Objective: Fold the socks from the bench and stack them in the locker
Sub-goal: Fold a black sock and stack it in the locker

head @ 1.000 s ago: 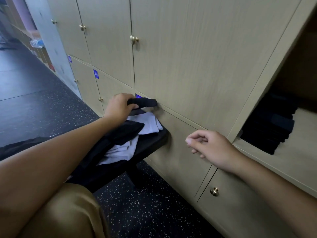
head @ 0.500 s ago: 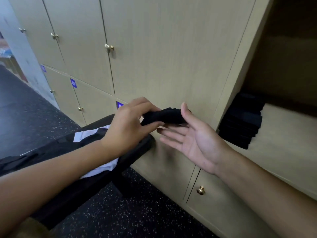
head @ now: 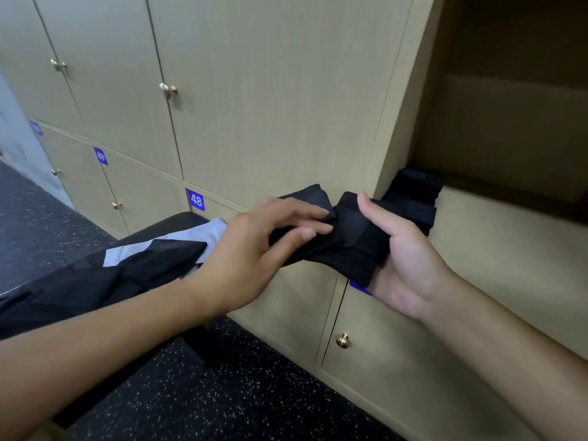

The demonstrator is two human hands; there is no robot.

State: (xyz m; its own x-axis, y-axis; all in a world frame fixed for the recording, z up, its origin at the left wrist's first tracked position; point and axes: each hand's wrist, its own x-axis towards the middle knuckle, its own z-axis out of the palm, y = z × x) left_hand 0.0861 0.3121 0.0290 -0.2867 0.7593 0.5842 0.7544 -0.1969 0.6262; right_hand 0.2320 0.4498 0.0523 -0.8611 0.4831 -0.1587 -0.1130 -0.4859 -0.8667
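Note:
A black sock (head: 343, 237) is held in the air between both hands, in front of the locker doors. My right hand (head: 404, 259) lies palm up under its right end, with the thumb over the fabric. My left hand (head: 254, 246) touches the sock's left part with its fingertips; whether it pinches the cloth is unclear. A stack of folded black socks (head: 413, 198) sits at the left front corner of the open locker (head: 496, 237). On the black bench (head: 165, 230) at left lie more black and pale grey socks (head: 152, 253).
Closed wooden locker doors with brass knobs (head: 343, 340) fill the wall, one numbered 48 (head: 196, 200). The open locker's shelf stretches to the right of the sock stack. Dark speckled floor (head: 222, 393) lies below the bench.
The sock has passed from my left hand's grip onto my right palm, and my right thumb now lies over it. Both hands have moved right, closer to the open locker.

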